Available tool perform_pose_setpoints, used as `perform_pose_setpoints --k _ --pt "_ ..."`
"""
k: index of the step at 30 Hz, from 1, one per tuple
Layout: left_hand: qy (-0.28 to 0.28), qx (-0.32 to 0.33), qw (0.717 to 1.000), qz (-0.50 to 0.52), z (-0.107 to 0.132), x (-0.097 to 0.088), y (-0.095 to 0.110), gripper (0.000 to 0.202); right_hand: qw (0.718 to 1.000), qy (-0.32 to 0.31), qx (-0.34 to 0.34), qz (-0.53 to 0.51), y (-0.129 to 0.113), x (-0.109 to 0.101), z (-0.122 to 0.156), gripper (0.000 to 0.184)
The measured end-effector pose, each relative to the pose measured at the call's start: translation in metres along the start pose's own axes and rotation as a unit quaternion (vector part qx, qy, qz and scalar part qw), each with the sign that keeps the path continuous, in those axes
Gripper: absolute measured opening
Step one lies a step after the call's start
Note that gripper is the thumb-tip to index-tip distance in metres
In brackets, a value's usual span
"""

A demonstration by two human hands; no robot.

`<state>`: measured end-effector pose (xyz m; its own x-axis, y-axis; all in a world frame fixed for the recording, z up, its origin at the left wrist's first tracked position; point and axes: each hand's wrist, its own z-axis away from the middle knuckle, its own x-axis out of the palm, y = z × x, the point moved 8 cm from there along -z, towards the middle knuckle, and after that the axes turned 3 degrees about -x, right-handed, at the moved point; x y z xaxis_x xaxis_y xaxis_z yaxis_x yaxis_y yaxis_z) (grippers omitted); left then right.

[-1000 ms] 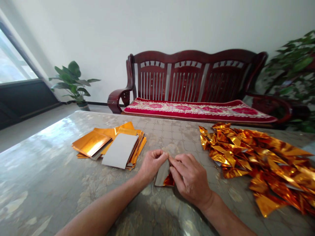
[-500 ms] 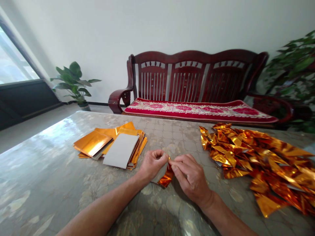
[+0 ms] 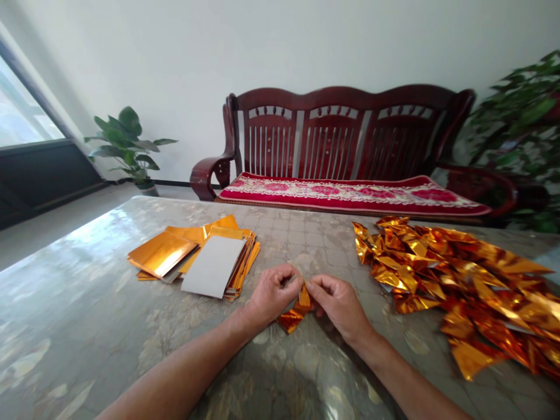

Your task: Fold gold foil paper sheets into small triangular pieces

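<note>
Near the middle of the table, my left hand (image 3: pixel 277 291) pinches a sheet of gold foil paper (image 3: pixel 294 317) between thumb and fingers. Close beside it, my right hand (image 3: pixel 336 303) has its thumb and forefinger pressed together at the sheet's upper right edge. The sheet is partly folded, its shiny orange-gold side showing below the fingers; the pinched part is hidden. Left of my hands lies a loose stack of flat gold foil sheets (image 3: pixel 164 251), with a grey-backed one (image 3: pixel 214 265) on top. A heap of folded gold foil pieces (image 3: pixel 420 262) spreads on the right.
The table (image 3: pixel 109 332) has a glossy, patterned cover. Behind it stands a dark red wooden bench (image 3: pixel 332 140) with a red and white floral cushion (image 3: pixel 350 192). A potted plant (image 3: pixel 129 146) is at the left, leafy greenery (image 3: pixel 520 116) at the right.
The foil sheet has turned and folded in my fingers, so its grey back no longer shows. My right hand has shifted slightly, its fingers curling differently at the edge.
</note>
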<state>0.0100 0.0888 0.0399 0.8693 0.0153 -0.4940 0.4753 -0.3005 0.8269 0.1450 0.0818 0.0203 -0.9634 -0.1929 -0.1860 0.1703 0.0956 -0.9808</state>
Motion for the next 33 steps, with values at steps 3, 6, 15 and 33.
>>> perform_pose_setpoints --k 3,6,15,33 --pt "-0.003 0.004 1.0 0.009 -0.001 0.001 -0.002 0.017 1.0 -0.014 0.009 0.001 0.004 0.002 0.0 0.035" --pt "-0.018 -0.014 0.999 0.043 -0.002 0.004 -0.007 0.011 1.0 -0.024 0.017 0.008 0.009 0.004 0.001 0.034" --pt "-0.087 -0.075 0.98 0.165 -0.006 0.019 -0.019 0.015 0.999 -0.028 0.035 -0.013 0.012 0.004 0.0 0.029" --pt "0.146 0.219 0.947 -0.184 0.037 -0.007 0.046 0.032 0.895 0.27 0.101 -0.339 0.032 -0.043 0.002 0.043"
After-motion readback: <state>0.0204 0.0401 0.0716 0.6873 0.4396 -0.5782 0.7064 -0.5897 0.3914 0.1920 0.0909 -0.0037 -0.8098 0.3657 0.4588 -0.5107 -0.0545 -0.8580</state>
